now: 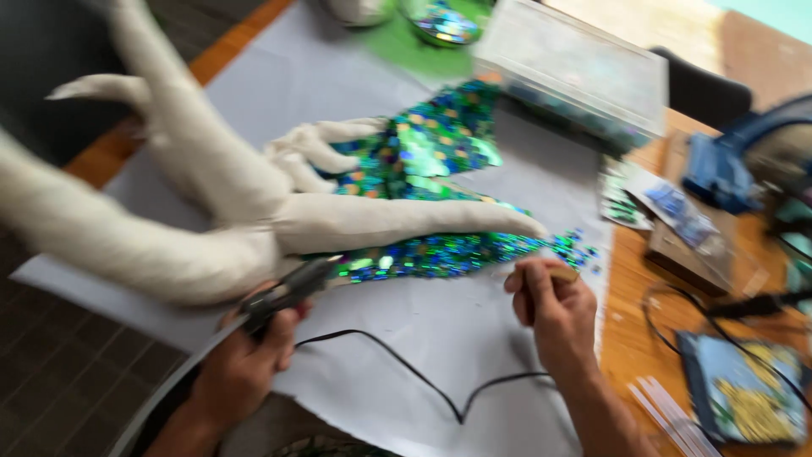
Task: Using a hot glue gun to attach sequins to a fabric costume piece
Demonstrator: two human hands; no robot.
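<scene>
While the left hand (245, 360) keeps a closed grip on a black glue gun (283, 296), whose nozzle points at the lower edge of the white, plaster-like branching sculpture (220, 203), the right hand (554, 313) is closed around a small tan piece (562, 274) just beside the sculpture's long pointed limb. That sculpture lies across the left half of the bench, on a pale grey sheet (440, 338), and patches of green and blue sequins (431, 152) cover its middle and trail along the limb towards loose sequins (575, 245). A black cord (406, 372) loops over the sheet between the two hands. Towards the far edge stands a clear rectangular plastic box (575, 72) with a lid. Along the right edge of the wooden bench (626, 338) lie small flat packets with blue and green contents (668, 207), a blue blurred object (719, 169), and a blue rectangular package with a yellow patch (744, 398) near the right front corner.
</scene>
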